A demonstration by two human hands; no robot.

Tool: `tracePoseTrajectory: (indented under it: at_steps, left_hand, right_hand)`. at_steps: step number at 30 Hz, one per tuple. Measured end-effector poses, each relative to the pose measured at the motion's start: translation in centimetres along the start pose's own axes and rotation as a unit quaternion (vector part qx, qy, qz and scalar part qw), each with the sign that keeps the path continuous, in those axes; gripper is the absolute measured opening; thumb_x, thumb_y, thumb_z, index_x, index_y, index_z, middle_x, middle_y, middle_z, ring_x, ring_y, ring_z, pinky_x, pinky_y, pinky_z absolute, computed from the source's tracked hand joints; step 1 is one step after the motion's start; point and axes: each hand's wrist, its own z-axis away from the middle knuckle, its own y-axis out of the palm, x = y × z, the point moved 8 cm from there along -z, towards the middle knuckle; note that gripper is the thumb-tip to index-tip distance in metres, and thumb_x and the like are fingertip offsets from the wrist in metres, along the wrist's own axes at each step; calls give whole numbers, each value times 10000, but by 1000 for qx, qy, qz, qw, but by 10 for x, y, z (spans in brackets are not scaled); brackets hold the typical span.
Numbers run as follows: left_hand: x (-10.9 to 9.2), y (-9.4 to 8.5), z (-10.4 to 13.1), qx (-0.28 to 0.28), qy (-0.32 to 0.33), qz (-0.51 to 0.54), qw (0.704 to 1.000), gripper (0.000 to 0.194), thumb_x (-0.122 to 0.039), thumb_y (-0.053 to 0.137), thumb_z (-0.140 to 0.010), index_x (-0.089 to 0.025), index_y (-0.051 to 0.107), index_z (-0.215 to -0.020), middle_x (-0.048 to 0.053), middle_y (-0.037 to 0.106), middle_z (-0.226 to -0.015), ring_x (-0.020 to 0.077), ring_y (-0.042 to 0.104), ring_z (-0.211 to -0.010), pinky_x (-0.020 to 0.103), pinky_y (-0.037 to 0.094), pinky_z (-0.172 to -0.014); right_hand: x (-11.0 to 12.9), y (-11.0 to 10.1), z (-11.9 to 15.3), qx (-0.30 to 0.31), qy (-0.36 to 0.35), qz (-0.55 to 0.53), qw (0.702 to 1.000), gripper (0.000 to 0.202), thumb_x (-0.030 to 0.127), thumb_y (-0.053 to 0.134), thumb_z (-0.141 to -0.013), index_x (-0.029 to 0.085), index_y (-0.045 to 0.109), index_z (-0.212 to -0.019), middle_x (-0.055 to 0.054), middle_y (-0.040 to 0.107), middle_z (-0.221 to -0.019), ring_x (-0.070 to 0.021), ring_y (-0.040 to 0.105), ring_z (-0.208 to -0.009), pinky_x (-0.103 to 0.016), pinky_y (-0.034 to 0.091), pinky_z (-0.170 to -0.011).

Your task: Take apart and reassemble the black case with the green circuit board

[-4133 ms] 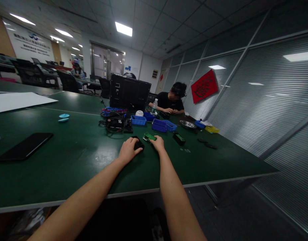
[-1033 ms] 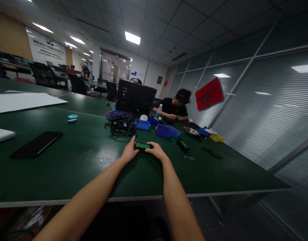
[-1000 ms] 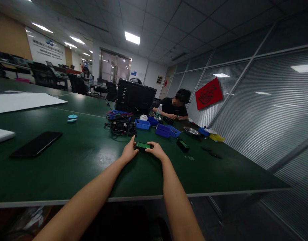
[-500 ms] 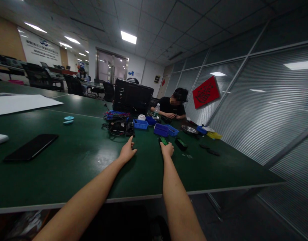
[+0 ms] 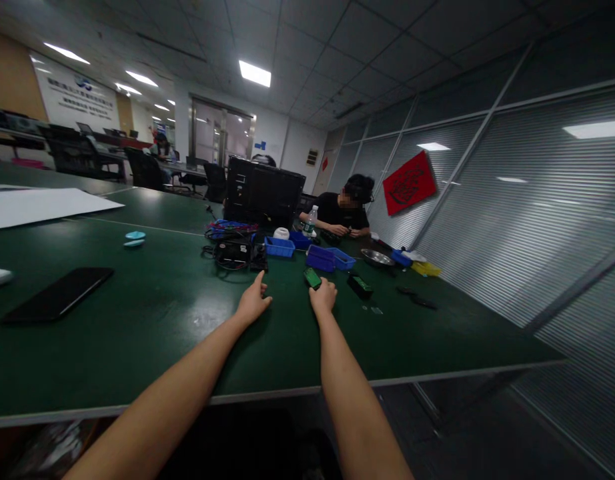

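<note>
My right hand [image 5: 323, 297] grips a small black case with a green circuit board [image 5: 312, 278] showing on its upper side. The case is tilted, and my fingers cover its near end. To the right stands a similar black box with green in its top [image 5: 360, 285]. My left hand [image 5: 253, 301] is at the table, thumb and index finger apart, holding nothing. Just beyond its fingertips sits a black power adapter [image 5: 233, 251] among tangled cables. Blue plastic bins [image 5: 320, 258] lie beyond my right hand.
On the green table [image 5: 162, 360] are a black phone-like slab [image 5: 60, 293], a light-blue object [image 5: 135, 239], a baseball [image 5: 281, 233], a water bottle [image 5: 311, 220] and a metal bowl [image 5: 377, 257]. Behind them stands a monitor [image 5: 264, 193]. A co-worker [image 5: 345, 207] sits across the table.
My right hand has moved left with the black case, away from the similar box, and more of the green board shows. My left hand has stayed about where it was.
</note>
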Motion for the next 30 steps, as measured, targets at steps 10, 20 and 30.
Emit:
tracePoseTrajectory:
  at_steps: [10,20,30]
  left_hand:
    - [0,0,-1,-7,21,-10,1000,812,-203,602,-660,-196,191,-1360,42,585,-1013,127,563,-853,234,430,-773]
    - [1,0,-2,-11,30,-12,999,795,-207,599,-663,-203,205,-1354,33,591,-989,124,565,-842,233,434,-768]
    - [1,0,-1,-14,20,-3,1000,788,-193,600,-660,-199,215,-1348,37,595,-988,133,569,-851,252,437,-783]
  right_hand:
    - [25,18,9,57,-61,-6,996,577,383,549,-732,180,400,-1251,-144,462,-1139,-257,468,-1025,-330,361,-821]
    - [43,7,15,3,-121,32,992,443,209,563,-709,167,462,-1138,-128,506,-1102,-252,427,-1032,-353,325,-837]
    - [74,9,35,34,-168,-120,978,369,419,490,-769,181,542,-1047,-109,528,-1054,-223,472,-987,-325,364,-842]
